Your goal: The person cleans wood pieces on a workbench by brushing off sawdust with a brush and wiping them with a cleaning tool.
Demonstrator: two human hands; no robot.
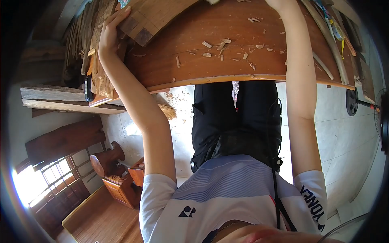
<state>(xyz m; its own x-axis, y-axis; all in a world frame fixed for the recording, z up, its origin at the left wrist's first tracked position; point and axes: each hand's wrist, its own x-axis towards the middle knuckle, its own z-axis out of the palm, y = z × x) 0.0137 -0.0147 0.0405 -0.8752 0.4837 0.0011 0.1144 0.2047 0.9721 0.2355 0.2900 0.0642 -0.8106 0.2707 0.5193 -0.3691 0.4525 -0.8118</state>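
Observation:
My left hand [110, 34] is at the upper left, its fingers bent against the end of a thick wooden board [162, 16]. The board lies at an angle on the brown worktable [194, 67] and runs out of the top of the view. A dark square patch marks its near corner. My right hand [279, 4] is at the top edge, where only the back of it and the wrist show. Its fingers, and anything in them, are cut off. Between my arms, wood chips [222, 43] are scattered over the tabletop.
Rough timber pieces [99, 77] line the table's left side. Long wooden strips [334, 48] and a toothbrush-like item [334, 28] lie at the right. A fan [381, 117] stands far right. Wooden furniture [117, 190] is at lower left.

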